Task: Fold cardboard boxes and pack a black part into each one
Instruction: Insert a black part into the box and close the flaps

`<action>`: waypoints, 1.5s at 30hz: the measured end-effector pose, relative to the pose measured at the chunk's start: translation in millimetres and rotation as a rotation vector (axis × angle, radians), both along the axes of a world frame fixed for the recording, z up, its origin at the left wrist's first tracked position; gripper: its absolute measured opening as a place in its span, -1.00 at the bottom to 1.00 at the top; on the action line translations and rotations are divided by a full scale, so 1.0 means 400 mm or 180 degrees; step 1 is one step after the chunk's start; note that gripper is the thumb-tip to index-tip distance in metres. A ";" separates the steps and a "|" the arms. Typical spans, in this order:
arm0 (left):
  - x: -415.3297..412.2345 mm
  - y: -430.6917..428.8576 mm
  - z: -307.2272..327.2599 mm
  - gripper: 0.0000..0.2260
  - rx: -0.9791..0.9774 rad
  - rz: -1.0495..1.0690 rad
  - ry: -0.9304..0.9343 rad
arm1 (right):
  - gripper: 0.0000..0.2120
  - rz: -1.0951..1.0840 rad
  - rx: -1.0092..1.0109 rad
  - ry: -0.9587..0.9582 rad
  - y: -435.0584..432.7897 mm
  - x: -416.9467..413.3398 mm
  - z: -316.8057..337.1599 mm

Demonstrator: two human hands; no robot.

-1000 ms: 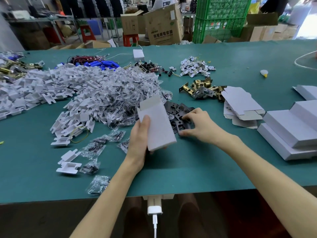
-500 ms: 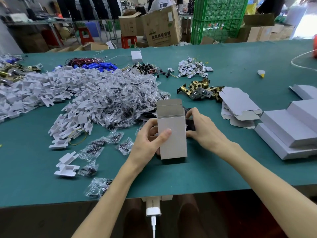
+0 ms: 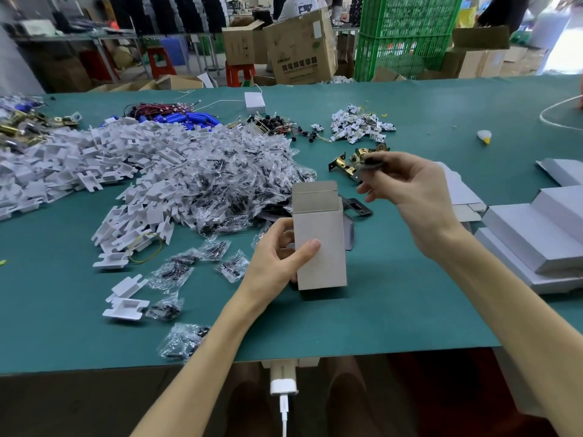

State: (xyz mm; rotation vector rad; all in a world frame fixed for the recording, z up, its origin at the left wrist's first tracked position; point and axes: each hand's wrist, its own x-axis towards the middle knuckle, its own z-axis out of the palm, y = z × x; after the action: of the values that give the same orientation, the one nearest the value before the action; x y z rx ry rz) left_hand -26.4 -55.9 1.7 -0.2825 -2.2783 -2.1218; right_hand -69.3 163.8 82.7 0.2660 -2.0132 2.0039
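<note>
Head view: left hand [image 3: 277,257] gripped the open-topped box [image 3: 320,247] upright; right hand [image 3: 410,190] pinched what was probably the black part [image 3: 373,164], blurred. It wanted lowering straight in.

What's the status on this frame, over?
Left hand grips upright box, top open. Right hand pinches black part, up and right of box. Nothing between them.

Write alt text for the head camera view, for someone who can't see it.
A person's left hand holds an open-topped grey cardboard box upright on a green table, while the right hand pinches a black part up to its right. Heaped clear bags lie left.
</note>
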 end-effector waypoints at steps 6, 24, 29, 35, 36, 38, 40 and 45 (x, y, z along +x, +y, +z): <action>0.003 -0.001 0.002 -0.66 -0.0023 0.0009 -0.0003 | -0.96 -0.0184 0.1353 0.0466 -0.052 0.013 0.047; 0.003 0.002 0.001 -0.67 0.0135 -0.0040 -0.0072 | -0.84 0.0084 0.3602 0.0648 -0.107 0.015 0.038; 0.002 0.003 -0.001 -0.65 0.0141 -0.0058 -0.0091 | -0.80 0.0013 0.4072 0.0911 -0.111 0.027 0.030; 0.002 0.004 -0.003 -0.65 0.0180 -0.0086 -0.0128 | -0.82 -0.0134 0.4141 0.1273 -0.109 0.049 0.026; 0.001 0.004 -0.005 -0.64 0.0180 -0.0090 -0.0129 | -0.81 -0.0172 0.4189 0.1305 -0.108 0.052 0.026; -0.001 0.003 -0.005 -0.64 0.0179 -0.0092 -0.0129 | -0.80 -0.0175 0.4250 0.1318 -0.106 0.056 0.024; -0.002 0.003 -0.007 -0.64 0.0168 -0.0103 -0.0118 | -0.79 -0.0036 0.4111 0.1164 -0.106 0.055 0.023; -0.003 0.004 -0.008 -0.64 0.0140 -0.0078 -0.0107 | -0.74 0.0135 0.4193 0.0732 -0.109 0.047 0.021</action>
State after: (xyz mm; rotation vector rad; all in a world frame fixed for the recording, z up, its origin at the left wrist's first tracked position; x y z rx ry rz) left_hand -27.6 -54.4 -1.5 -0.2774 -2.2543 -2.2019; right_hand -50.4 120.3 90.9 0.7259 -2.7953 0.3273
